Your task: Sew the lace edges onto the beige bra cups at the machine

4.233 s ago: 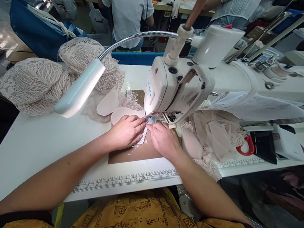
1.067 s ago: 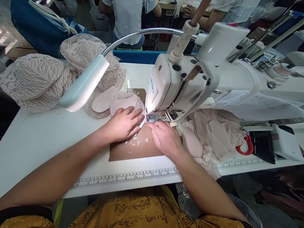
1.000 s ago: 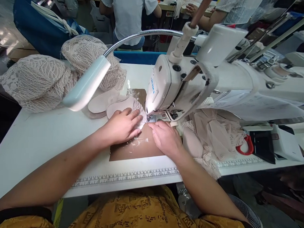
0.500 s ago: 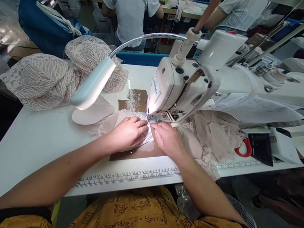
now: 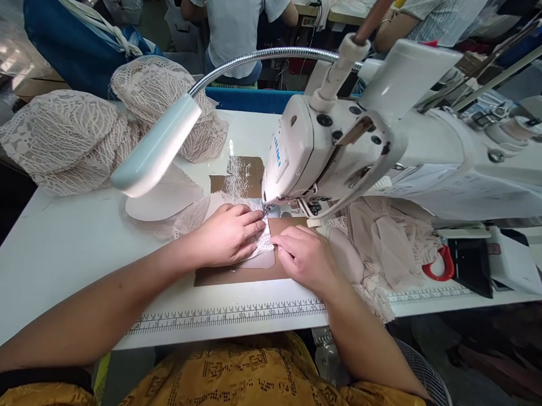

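Note:
A piece of pale lace fabric [image 5: 264, 243] lies under the needle area of a white sewing machine [image 5: 291, 149]. My left hand [image 5: 234, 234] rests flat on the lace, its fingers stretched toward the presser foot [image 5: 265, 209]. At the lace's right edge, my right hand [image 5: 306, 252] is closed, thumb and forefinger pinching the fabric's near corner. Beneath both hands is a brown board [image 5: 238, 276] on the white table, with a pale smooth piece [image 5: 260, 261] showing below the lace.
A lamp [image 5: 157, 145] on a bendy neck hangs over the left side. Stacked lace cups [image 5: 68, 136] lie at the back left. More beige fabric [image 5: 388, 240], red-handled scissors [image 5: 441, 265] and a dark tray-like thing [image 5: 470, 264] are on the right. A printed ruler [image 5: 230, 317] runs along the front edge.
My right hand has slid back toward me, from near the presser foot to the lace's near corner. My left hand stays on the lace. The view has shifted slightly.

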Available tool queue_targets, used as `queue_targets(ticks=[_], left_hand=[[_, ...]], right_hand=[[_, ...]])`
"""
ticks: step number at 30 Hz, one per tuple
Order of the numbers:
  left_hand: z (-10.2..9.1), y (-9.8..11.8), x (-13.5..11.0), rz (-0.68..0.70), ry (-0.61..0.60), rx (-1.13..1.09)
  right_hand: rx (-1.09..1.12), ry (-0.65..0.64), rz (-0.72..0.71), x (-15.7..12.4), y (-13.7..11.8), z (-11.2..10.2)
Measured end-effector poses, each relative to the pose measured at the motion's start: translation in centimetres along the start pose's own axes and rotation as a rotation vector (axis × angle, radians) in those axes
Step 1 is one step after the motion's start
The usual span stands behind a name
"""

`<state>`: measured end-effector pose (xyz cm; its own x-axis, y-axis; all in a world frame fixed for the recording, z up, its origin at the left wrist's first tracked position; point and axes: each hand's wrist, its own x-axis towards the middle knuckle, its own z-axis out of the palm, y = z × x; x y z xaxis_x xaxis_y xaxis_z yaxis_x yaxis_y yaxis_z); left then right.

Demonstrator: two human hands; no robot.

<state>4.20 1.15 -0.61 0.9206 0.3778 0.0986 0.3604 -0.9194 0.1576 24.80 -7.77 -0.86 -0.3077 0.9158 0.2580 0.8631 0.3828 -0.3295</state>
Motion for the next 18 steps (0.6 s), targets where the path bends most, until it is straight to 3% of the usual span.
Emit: queue_targets(ticks=[7, 18], left_hand=[[-0.1, -0.2, 0.1, 0.025, 0.001, 0.005], [-0.1, -1.1, 0.3, 0.027, 0.016, -0.019]], right_hand=[[-0.042, -0.164, -0.082, -0.2, -0.1, -0.5], [-0.085, -0.108, -0.089, -0.2, -0.1, 0.1]])
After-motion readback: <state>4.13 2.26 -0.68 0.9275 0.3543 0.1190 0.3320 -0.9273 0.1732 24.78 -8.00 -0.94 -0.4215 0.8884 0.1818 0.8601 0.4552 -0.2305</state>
